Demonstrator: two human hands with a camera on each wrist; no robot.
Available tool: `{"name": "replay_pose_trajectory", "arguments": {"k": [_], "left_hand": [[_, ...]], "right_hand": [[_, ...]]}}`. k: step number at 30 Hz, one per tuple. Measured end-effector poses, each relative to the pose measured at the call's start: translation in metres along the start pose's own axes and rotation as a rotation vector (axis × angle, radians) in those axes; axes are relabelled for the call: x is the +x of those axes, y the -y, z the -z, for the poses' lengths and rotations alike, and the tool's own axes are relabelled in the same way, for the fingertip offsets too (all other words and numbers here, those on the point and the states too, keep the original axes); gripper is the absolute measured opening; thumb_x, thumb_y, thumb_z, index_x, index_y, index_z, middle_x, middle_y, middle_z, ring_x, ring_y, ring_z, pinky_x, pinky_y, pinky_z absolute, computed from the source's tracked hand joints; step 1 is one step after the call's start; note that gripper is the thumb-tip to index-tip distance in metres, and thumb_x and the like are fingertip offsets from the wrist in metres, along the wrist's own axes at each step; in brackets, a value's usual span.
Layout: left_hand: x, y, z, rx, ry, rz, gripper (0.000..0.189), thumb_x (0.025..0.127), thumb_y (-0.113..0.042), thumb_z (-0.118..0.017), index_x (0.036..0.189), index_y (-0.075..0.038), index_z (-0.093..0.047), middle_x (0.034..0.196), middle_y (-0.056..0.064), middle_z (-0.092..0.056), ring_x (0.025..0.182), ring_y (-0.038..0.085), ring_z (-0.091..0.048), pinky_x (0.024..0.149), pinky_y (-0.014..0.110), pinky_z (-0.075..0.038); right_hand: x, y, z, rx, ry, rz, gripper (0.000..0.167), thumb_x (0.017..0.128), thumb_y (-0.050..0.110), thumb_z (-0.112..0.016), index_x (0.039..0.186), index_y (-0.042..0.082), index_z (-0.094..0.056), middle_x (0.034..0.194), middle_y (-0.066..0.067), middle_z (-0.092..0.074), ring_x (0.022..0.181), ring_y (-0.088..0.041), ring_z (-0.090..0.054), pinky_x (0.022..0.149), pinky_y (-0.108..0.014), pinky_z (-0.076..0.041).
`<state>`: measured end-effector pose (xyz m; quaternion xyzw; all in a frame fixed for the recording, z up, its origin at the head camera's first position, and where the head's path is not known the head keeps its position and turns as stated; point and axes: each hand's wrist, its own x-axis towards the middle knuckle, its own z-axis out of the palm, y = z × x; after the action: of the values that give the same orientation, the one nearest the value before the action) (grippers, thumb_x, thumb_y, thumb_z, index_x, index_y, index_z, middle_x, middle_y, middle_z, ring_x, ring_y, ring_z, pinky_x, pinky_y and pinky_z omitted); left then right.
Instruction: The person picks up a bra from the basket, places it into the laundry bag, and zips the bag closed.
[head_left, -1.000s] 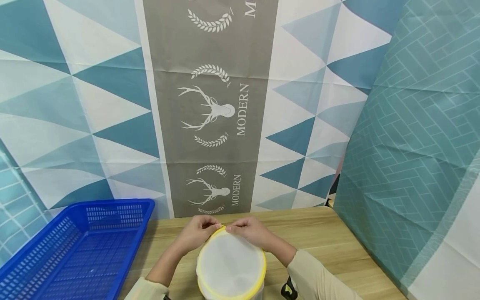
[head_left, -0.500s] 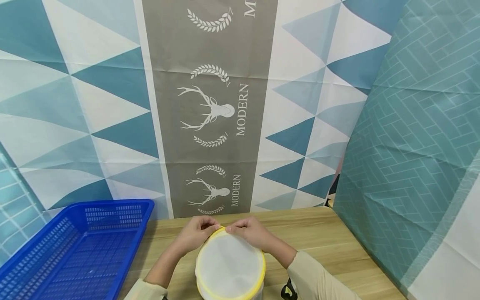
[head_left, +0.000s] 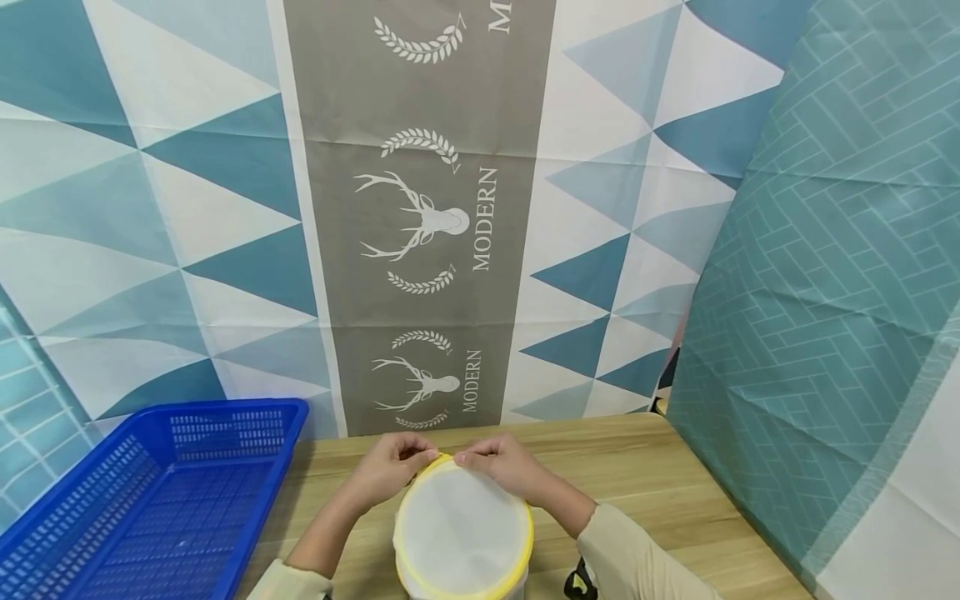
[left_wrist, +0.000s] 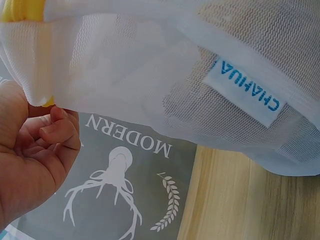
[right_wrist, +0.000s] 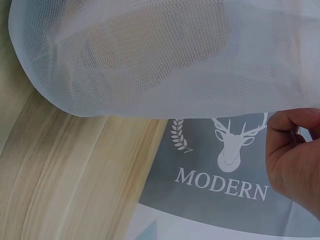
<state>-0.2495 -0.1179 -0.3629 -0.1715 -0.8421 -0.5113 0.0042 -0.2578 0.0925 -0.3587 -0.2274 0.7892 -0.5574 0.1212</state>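
A white mesh laundry bag with yellow trim stands at the front of the table, its round top facing up. At the far side of that top, my left hand pinches the yellow edging between thumb and fingers. Close beside it, my right hand pinches the same edge. In the left wrist view the bag's side carries a white label reading CHAHUA. The right wrist view has the mesh wall above my right hand, whose fingertips are partly hidden.
A blue plastic basket with perforated walls stands to the left. The wooden table meets a patterned cloth backdrop at the back, and a teal cloth hangs along the right side.
Both hands stay on the yellow edge. The bag and my right hand have shifted very slightly to the right since half a second ago.
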Motion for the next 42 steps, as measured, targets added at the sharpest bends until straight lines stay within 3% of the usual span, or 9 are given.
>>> {"name": "replay_pose_trajectory", "arguments": {"k": [15,19,27,42], "left_hand": [[0.0019,-0.0015,-0.0023,0.000,0.009,-0.038,0.020,0.092,-0.019,-0.059,0.093,0.000,-0.067,0.078,0.004,-0.064,0.064,0.010,-0.052,0.056,0.023,-0.044],[0.0034,-0.0023,-0.0030,0.014,0.003,-0.037,0.020,0.091,-0.019,-0.060,0.091,-0.001,-0.067,0.080,0.005,-0.065,0.068,0.011,-0.054,0.061,0.023,-0.045],[0.0021,-0.0039,-0.0046,-0.001,-0.002,-0.034,0.019,0.092,-0.018,-0.059,0.093,0.000,-0.067,0.082,0.006,-0.066,0.069,0.012,-0.053,0.060,0.024,-0.044],[0.0012,-0.0023,-0.0026,0.012,0.013,-0.013,0.018,0.092,-0.017,-0.059,0.091,-0.001,-0.067,0.079,0.004,-0.064,0.066,0.011,-0.053,0.059,0.024,-0.045]], "right_hand": [[0.0022,0.0018,0.0020,-0.012,0.039,-0.033,0.035,0.093,0.033,-0.056,0.105,0.003,-0.069,0.085,-0.003,-0.068,0.060,-0.007,-0.060,0.054,-0.025,-0.052],[0.0040,0.0033,0.0017,-0.043,0.056,-0.025,0.034,0.094,0.032,-0.055,0.108,0.004,-0.069,0.087,-0.005,-0.068,0.060,-0.007,-0.060,0.055,-0.026,-0.052],[0.0048,0.0015,0.0009,-0.042,0.070,-0.028,0.029,0.093,0.028,-0.057,0.099,0.004,-0.072,0.079,-0.002,-0.068,0.056,-0.007,-0.059,0.050,-0.023,-0.050],[0.0001,0.0034,-0.0014,-0.034,0.038,-0.021,0.030,0.093,0.030,-0.058,0.099,0.004,-0.072,0.082,-0.008,-0.070,0.054,-0.008,-0.060,0.049,-0.025,-0.051]]}}
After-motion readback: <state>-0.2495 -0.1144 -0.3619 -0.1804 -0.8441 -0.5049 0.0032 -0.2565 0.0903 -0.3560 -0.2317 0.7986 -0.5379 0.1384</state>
